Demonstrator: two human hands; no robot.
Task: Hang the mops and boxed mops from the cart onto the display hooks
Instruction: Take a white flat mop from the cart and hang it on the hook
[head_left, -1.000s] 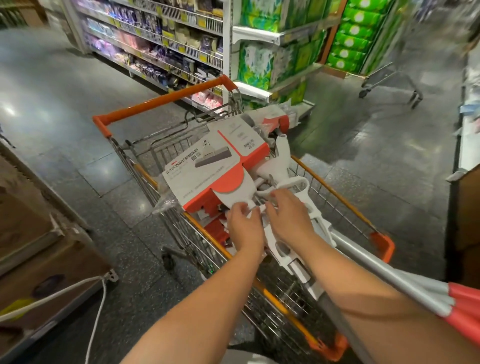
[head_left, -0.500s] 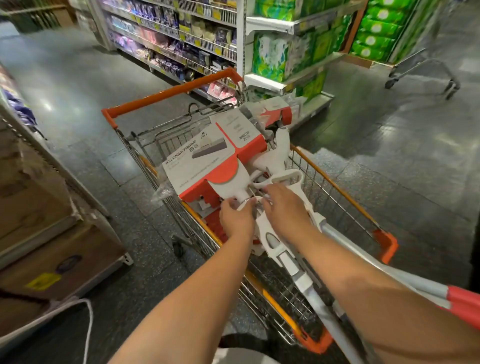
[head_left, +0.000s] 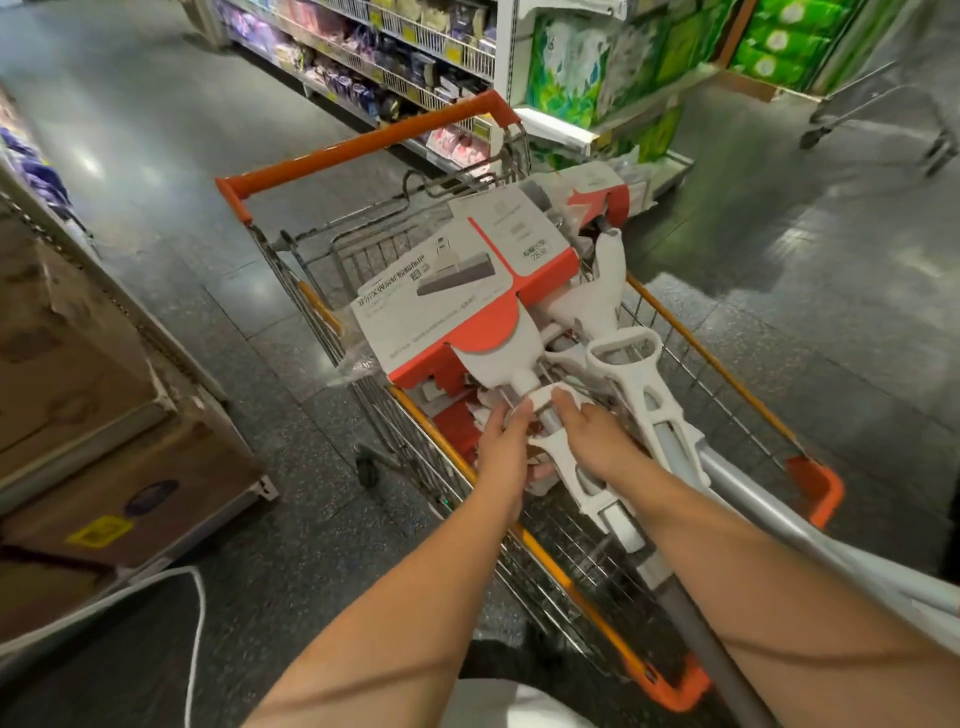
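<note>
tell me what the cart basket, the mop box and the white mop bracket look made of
Cart basket: steel wire, probably plated; thin shiny crossing rods.
Mop box: printed cardboard, matte; folded edges, cut-out flaps.
White mop bracket: likely moulded plastic, smooth satin; rounded openings, one-piece shape.
</note>
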